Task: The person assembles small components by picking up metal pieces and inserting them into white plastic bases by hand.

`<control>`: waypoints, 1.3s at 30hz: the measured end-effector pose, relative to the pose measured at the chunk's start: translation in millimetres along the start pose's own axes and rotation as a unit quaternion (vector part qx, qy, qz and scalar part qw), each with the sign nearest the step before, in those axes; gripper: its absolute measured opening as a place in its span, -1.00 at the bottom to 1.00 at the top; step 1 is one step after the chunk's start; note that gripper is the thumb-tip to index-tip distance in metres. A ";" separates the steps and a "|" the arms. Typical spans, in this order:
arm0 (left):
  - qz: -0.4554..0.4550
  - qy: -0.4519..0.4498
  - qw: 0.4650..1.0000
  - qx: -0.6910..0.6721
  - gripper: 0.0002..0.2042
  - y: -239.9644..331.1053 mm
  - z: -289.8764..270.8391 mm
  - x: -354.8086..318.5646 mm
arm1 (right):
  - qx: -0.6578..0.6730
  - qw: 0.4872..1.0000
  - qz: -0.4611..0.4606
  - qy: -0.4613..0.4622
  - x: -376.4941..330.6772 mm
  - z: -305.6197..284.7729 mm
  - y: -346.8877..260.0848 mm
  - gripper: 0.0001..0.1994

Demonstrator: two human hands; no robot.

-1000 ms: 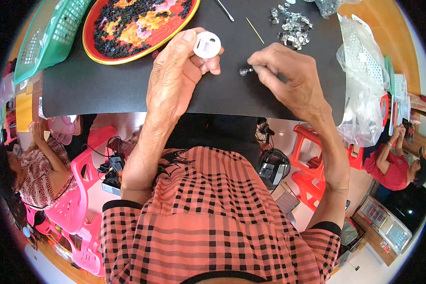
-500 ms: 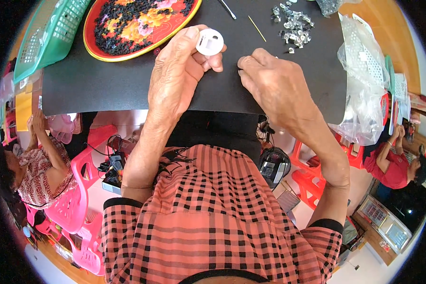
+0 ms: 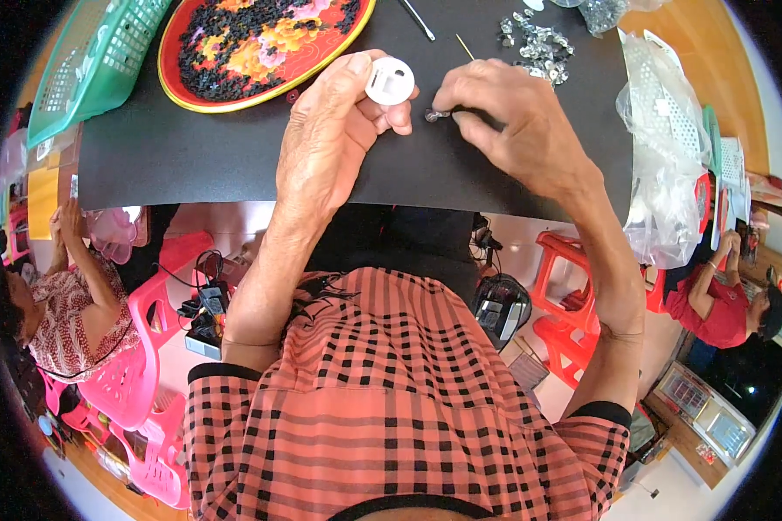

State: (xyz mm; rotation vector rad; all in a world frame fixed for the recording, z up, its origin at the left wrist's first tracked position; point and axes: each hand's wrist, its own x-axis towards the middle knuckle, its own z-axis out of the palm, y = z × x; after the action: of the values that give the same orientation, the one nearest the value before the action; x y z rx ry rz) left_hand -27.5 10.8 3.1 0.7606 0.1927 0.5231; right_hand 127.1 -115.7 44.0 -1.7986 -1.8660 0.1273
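Observation:
My left hand is closed on a round white plastic disc, thumb and fingers at its left and lower rim. The disc has a dark hole near its upper edge, a narrow slot and a greyish rectangular recess. Just to its right, my right hand is bent in a pinch, palm down over the table. At the tips of its thumb and forefinger is a small clear piece, partly hidden by the fingers. A small gap separates this piece from the disc.
On the black tabletop stands a red, flowered tray with many small black parts. Clear pieces lie in a pile behind my right hand, near a thin yellow stick and a metal rod. A green basket and plastic bags flank them.
My right hand has risen and shifted slightly away from me, and its thumb and fingers now form a wider loop. The clear piece at its fingertips has come into sight. The left hand barely moved.

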 end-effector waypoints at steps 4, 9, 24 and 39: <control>-0.003 0.013 1.000 0.012 -0.64 0.5 1.0 0.0 | 0.048 0.997 0.066 0.010 -1.6 -9.5 -2.8 -0.85; 0.000 0.011 1.000 0.016 -0.65 0.8 2.5 0.0 | 0.030 0.999 0.033 0.004 -1.7 -1.2 -15.3 -0.86; -0.004 0.021 1.000 0.016 -0.66 0.4 1.4 0.2 | -0.004 0.997 0.061 -0.038 9.0 4.0 -12.0 -0.90; -0.004 0.016 0.999 0.027 -0.65 1.5 2.3 -0.2 | 0.051 0.995 -0.046 -0.067 9.1 -2.6 10.8 -0.86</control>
State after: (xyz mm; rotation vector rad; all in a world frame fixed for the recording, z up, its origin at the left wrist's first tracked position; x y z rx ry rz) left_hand -27.4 10.3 5.9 0.8041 0.2407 0.5249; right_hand 138.3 -106.7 44.4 -1.6697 -1.9941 0.3106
